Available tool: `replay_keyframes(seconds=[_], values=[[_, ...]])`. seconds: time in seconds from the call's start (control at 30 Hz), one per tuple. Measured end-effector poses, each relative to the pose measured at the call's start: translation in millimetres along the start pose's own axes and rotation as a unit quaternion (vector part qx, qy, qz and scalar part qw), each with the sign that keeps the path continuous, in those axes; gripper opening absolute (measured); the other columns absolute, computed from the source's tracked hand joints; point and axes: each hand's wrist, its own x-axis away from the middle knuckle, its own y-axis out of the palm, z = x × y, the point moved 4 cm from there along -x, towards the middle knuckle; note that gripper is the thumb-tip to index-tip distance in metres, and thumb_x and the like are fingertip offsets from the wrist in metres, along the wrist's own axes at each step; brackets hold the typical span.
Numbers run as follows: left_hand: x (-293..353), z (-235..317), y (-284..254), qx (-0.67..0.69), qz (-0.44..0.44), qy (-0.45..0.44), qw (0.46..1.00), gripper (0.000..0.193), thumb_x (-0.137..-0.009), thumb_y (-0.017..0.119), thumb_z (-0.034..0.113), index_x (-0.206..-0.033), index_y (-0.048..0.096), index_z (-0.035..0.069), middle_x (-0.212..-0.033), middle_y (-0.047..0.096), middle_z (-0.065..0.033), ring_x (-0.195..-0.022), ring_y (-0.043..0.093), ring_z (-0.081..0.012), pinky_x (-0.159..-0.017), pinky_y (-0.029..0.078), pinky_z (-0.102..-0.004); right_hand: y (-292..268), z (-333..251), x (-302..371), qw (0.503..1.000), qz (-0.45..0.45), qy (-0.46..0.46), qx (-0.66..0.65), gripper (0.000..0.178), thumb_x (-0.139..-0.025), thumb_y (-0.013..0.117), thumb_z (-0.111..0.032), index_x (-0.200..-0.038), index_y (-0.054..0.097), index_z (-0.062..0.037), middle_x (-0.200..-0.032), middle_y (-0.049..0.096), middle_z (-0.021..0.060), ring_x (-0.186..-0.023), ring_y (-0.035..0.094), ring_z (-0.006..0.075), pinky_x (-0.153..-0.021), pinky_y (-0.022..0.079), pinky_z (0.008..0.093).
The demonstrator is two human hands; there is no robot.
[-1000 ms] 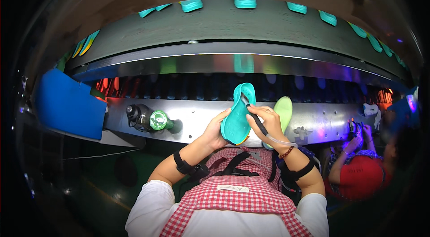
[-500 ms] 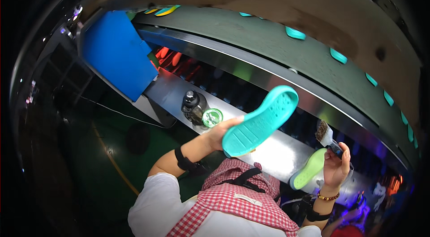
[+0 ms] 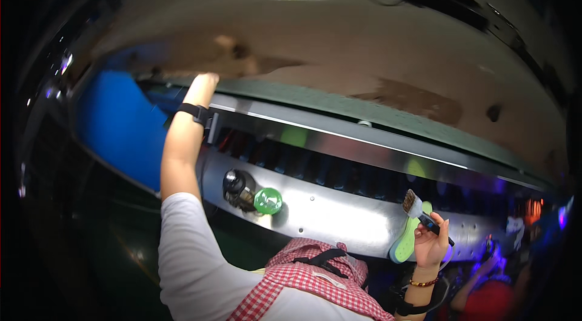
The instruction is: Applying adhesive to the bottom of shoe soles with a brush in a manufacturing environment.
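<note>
Steel bench (image 3: 330, 219) bears one sole (image 3: 403, 245) (fingers (image 3: 445, 231) grip one brush (image 3: 415, 207)).

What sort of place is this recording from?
Probably a factory line, perhaps for footwear: a light-green sole-shaped piece is at a long steel bench, the right hand holds a brush, and another person in red is further along.

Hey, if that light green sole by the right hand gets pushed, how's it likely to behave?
The light green sole would probably slide easily, since the metal bench under it looks smooth and shiny. It seems unlikely to roll, being long and lying broad side down. Stiffness is hard to judge.
</note>
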Motion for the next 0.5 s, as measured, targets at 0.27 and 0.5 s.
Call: replay_keyframes(seconds=[0.27,0.5], values=[[-30,-74,25,-0.348,-0.013,0.058,0.936,0.073,-0.083,0.022,0.061,-0.128,0.035,0.005,-0.13,0.037,-0.0177,-0.119,0.036,-0.0395,-0.095,0.032,-0.0536,-15,-2,32,0.996,0.069,-0.05,0.017,0.04,-0.092,0.04,-0.03,-0.1,0.053,0.0063,-0.097,0.06,0.0209,-0.076,0.06,0.0236,-0.067,0.048,0.0311],[-25,-95,76,-0.692,-0.082,0.168,0.697,0.07,-0.083,0.028,0.059,-0.126,0.037,0.004,-0.129,0.04,-0.018,-0.117,0.038,-0.0381,-0.094,0.034,-0.0507,-31,-1,32,0.994,0.074,-0.035,0.075,0.04,-0.094,0.037,-0.031,-0.1,0.056,0.004,-0.094,0.06,0.0211,-0.075,0.06,0.0242,-0.067,0.049,0.0316]])
